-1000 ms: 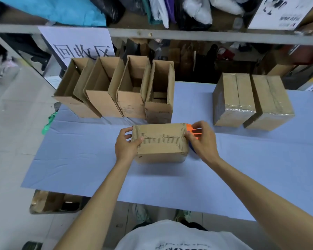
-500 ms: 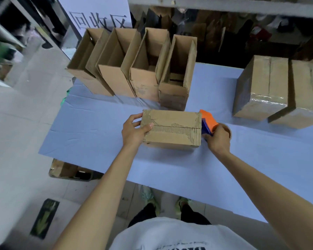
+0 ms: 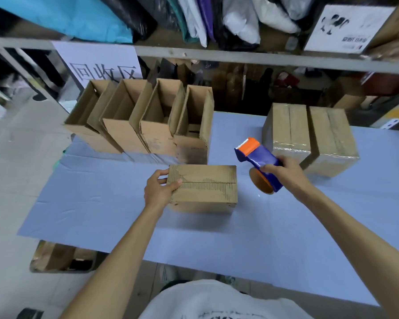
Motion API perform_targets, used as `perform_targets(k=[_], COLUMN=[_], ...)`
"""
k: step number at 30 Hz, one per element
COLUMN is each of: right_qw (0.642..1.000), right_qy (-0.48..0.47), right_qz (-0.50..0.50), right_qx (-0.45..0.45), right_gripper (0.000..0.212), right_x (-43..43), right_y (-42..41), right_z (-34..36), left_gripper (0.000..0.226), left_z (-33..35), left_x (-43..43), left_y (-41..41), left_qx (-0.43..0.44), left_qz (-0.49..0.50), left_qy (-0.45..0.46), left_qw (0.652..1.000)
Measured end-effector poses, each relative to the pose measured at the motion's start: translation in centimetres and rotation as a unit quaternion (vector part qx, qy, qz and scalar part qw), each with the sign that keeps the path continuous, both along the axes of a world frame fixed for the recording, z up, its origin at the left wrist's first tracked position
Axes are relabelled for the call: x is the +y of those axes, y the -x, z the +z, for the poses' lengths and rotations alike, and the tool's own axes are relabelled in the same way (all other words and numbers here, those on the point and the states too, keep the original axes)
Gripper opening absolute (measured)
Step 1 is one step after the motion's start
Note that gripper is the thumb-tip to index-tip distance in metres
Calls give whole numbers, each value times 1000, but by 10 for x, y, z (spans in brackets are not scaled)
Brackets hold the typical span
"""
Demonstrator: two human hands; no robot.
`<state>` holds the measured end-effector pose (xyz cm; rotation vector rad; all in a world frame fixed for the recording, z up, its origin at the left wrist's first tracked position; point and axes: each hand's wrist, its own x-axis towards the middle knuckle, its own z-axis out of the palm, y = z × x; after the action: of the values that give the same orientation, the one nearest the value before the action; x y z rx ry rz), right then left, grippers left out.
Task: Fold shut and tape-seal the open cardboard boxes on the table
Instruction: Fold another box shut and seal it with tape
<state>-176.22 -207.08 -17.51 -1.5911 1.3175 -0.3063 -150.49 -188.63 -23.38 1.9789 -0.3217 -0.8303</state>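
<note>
Boxes (image 3: 309,137) at far right look taped — four (image 3: 145,120) stand open at the back. Left hand (image 3: 159,192) grips the folded box (image 3: 203,187) at table (image 3: 101,203) centre; right hand (image 3: 283,172) clasps the tape gun (image 3: 258,160) beside it, seam not yet taped.

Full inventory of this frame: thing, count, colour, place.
open boxes: 4, brown, table back left, in a row
folded box: 1, brown, table centre
taped boxes: 2, brown, table back right, side by side
tape dispenser: 1, blue and orange, held above table
table: 1, blue cover
sign: 1, white, behind open boxes
left hand: grip on folded box's left end
right hand: grip on tape dispenser
</note>
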Motion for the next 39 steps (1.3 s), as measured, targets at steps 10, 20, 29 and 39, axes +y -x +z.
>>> perform_targets(k=[10,20,29,39], right_qw=[963,926,938,948], right_qy=[131,192,158,126], right_qz=[221,294,279,265], right_qx=[87,138,129,124], right_gripper=[48,49,58,60], right_x=[25,38,32,29], right_y=[-31,-66,-63,-59], right_z=[40,36,30,29], left_gripper=[37,6,44,46], left_z=[4,30,59,62], left_x=[-27,-36,-41,-47], left_y=[23,18,14,11], left_qx=[-11,-53,435,421], left_qz=[-62,-29,-90,-101], left_qy=[1,25,63,41], left_qw=[998,998,894,900])
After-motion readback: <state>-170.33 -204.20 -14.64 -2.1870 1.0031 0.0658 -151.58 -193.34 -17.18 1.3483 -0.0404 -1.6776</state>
